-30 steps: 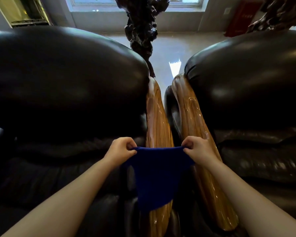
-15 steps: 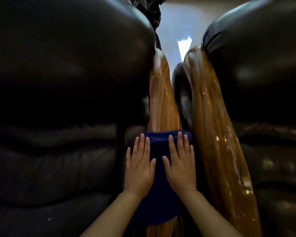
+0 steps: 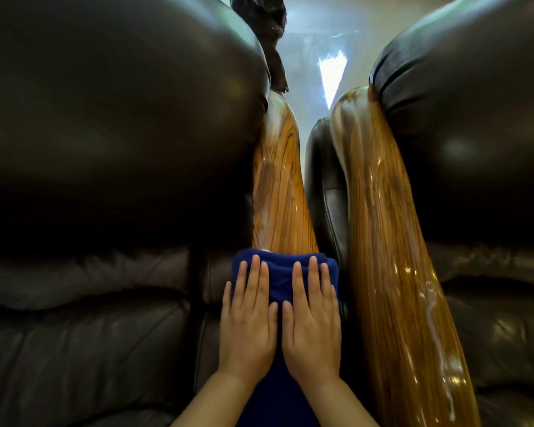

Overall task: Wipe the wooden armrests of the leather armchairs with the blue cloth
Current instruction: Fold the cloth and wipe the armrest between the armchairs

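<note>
Two dark leather armchairs stand side by side, the left armchair (image 3: pixel 105 149) and the right armchair (image 3: pixel 475 149). Between them run two glossy wooden armrests. The blue cloth (image 3: pixel 282 272) lies draped over the near part of the left armrest (image 3: pixel 278 186). My left hand (image 3: pixel 248 322) and my right hand (image 3: pixel 313 322) press flat on the cloth, side by side, fingers extended and pointing away from me. The right armrest (image 3: pixel 392 272) is bare and shiny, with pale streaks along it. The armrest under the cloth is hidden.
A narrow gap with a dark leather side panel (image 3: pixel 324 195) separates the two armrests. Beyond them a dark carved wooden piece (image 3: pixel 265 26) rises from a pale, reflective floor (image 3: pixel 318 57). Leather cushions bulge close on both sides.
My hands went from pinching the cloth's top corners in the air to lying flat on it over the left armrest. The view has moved closer and lower toward the armrests.
</note>
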`<action>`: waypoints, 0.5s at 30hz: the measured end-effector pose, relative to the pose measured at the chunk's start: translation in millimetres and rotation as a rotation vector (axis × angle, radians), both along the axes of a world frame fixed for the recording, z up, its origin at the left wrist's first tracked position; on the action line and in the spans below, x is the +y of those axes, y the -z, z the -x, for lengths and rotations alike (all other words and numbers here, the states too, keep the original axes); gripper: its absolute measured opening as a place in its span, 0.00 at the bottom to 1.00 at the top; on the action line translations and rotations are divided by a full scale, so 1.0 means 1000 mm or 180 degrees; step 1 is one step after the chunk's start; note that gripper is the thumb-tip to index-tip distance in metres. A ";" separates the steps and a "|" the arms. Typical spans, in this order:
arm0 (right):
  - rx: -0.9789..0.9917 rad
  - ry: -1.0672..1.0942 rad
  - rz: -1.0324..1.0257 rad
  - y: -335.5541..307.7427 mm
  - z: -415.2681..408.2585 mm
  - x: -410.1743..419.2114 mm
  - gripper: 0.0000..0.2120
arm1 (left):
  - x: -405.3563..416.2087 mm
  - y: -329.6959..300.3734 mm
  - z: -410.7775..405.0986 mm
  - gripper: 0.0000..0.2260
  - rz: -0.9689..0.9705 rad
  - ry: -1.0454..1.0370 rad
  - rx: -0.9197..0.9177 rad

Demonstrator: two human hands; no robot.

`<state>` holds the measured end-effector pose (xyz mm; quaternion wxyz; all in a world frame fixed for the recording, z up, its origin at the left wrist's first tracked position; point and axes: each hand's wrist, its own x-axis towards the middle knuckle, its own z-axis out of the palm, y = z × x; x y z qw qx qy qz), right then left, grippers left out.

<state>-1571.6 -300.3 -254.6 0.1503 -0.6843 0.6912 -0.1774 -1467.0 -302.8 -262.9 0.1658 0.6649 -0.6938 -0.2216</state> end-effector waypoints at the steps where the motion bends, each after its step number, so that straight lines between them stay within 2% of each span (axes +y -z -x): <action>1: -0.0052 -0.0006 0.0004 -0.001 0.001 -0.010 0.27 | -0.011 -0.001 0.000 0.26 0.0000 0.0001 0.0013; 15: -0.0841 -0.0071 -0.0189 -0.004 0.005 -0.139 0.26 | -0.138 -0.010 0.004 0.25 0.0067 0.0050 0.0071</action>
